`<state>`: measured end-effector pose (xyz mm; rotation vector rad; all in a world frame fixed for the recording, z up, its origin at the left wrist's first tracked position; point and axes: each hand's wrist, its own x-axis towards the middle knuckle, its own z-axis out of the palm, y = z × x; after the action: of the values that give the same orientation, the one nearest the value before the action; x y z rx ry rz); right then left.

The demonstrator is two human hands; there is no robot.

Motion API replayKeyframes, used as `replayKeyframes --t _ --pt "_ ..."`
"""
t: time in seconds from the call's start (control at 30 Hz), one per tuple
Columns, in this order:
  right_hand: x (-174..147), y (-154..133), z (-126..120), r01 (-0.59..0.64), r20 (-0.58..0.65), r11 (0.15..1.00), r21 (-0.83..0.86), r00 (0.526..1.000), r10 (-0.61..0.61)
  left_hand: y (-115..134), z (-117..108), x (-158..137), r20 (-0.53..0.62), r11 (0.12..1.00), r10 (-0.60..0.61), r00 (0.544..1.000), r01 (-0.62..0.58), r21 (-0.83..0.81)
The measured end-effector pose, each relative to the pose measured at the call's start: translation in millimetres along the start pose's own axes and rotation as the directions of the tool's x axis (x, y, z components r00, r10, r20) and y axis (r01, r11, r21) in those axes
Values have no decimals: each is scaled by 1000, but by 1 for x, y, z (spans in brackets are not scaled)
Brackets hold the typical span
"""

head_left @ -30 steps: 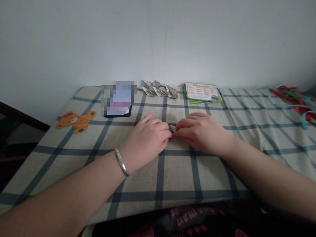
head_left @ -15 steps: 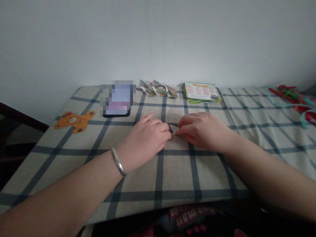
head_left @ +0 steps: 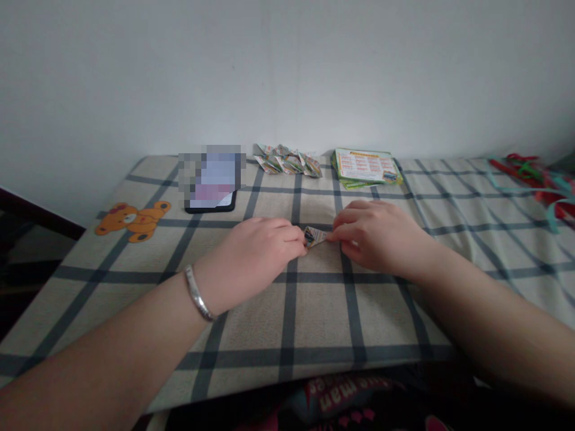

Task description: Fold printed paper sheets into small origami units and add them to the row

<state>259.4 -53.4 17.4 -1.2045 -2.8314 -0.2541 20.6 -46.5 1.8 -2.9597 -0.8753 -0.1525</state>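
Note:
Between my hands, low over the checked tablecloth, is a small folded piece of printed paper (head_left: 316, 236), tapering to a point on the right. My left hand (head_left: 256, 254), with a silver bracelet at its wrist, pinches the paper's wider left end. At the narrow right tip, the fingertips of my right hand (head_left: 375, 239) pinch it too. Beyond the hands, near the wall, lie several folded paper pieces (head_left: 290, 163) with similar print. To their right sits a stack of printed paper sheets (head_left: 366, 167) with green edges.
A phone (head_left: 211, 182), its screen blurred out, lies at the back left. Left of it is an orange bear cutout (head_left: 132, 221). Red, green and pale blue ribbons (head_left: 534, 179) lie in a heap at the far right. The tablecloth (head_left: 242, 353) ends near my lap.
My left hand has shifted slightly left, its raised finger now folded down. My right hand has moved a little right, so more of the folded paper shows between them.

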Motion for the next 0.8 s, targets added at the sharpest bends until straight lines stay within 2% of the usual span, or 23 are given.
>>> replayKeyframes --t 0.3,0.5,0.8 --pt "-1 1 -1 -45 53 999 15 998 44 2 -3 -1 -45 1000 0 999 -1 -23" --pt "-2 1 -1 -76 58 997 0 995 75 2 -5 1 -11 999 0 1000 -1 -54" --pt "1 -9 -3 -45 61 995 -92 997 51 3 -5 1 -17 997 -37 999 36 -64"
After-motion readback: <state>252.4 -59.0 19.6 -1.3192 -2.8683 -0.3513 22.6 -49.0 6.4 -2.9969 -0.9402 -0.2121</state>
